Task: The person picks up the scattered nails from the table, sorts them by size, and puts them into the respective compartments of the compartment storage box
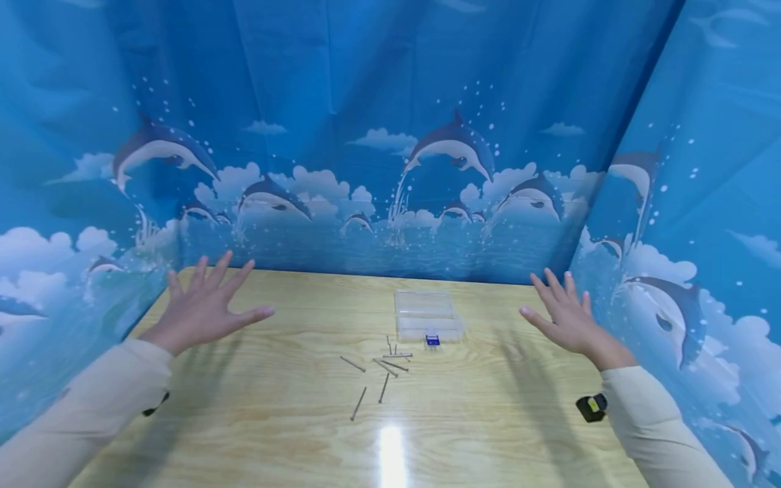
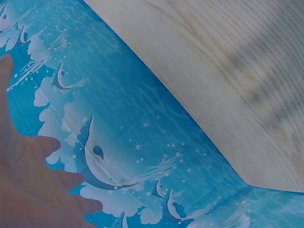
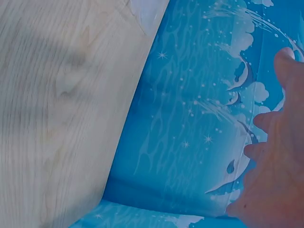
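Note:
My left hand [image 1: 204,308] is raised over the table's left side, fingers spread and holding nothing. On the opposite side my right hand [image 1: 566,315] is likewise held up with its fingers apart and nothing in it. Between them, several thin metal nails [image 1: 358,404] of differing lengths lie scattered on the wood. Just behind the nails is a clear plastic case [image 1: 427,315], with a small blue piece [image 1: 432,340] at its front edge. In the wrist views, the left hand [image 2: 38,175] and right hand [image 3: 270,156] show only in part, against the blue curtain.
A light wooden table [image 1: 293,434] spreads under both hands, with a bright glare streak at its front middle. Blue dolphin-print curtains [image 1: 366,74] stand along its back and both sides. A small black device [image 1: 590,408] is by the right wrist.

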A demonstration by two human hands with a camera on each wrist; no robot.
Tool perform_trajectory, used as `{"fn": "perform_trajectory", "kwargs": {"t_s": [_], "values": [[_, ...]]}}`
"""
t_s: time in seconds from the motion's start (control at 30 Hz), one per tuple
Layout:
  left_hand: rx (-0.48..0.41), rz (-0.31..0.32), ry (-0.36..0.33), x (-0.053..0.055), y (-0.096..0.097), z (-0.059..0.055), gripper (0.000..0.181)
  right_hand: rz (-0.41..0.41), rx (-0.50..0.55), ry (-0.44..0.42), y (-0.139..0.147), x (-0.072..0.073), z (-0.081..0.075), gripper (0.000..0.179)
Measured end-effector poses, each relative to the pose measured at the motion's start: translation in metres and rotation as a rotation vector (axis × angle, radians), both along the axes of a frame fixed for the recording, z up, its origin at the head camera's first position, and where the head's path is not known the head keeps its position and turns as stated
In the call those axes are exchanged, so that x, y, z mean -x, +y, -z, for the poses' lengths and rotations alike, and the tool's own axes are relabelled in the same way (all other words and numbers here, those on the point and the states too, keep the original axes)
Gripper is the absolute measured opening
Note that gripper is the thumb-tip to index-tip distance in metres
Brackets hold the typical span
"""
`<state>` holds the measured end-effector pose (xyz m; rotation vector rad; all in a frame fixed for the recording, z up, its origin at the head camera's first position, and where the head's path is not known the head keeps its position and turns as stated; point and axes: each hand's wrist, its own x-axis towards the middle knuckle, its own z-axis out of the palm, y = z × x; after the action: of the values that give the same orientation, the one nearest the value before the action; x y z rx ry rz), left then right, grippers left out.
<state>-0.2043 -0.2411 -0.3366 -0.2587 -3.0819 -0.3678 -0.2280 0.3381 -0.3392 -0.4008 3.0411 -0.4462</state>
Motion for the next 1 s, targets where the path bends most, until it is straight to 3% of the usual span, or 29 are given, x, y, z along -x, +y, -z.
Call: {"fn": "perform_trajectory", "kwargs": {"t_s": [0.37, 0.67, 1.0], "values": [[-0.009, 0.054, -0.035, 0.000, 0.014, 0.023, 0.104, -0.058, 0.031, -0.023, -0.024, 0.016, 0.016, 0.077], [0.010, 0.133, 0.022, -0.010, 0.039, 0.042, 0.097, -0.115, 0.098, -0.016, -0.050, 0.039, 0.054, 0.075], [-0.014, 0.187, 0.046, -0.019, 0.059, 0.065, 0.092, -0.126, 0.127, -0.014, -0.074, 0.053, 0.099, 0.073]]}}
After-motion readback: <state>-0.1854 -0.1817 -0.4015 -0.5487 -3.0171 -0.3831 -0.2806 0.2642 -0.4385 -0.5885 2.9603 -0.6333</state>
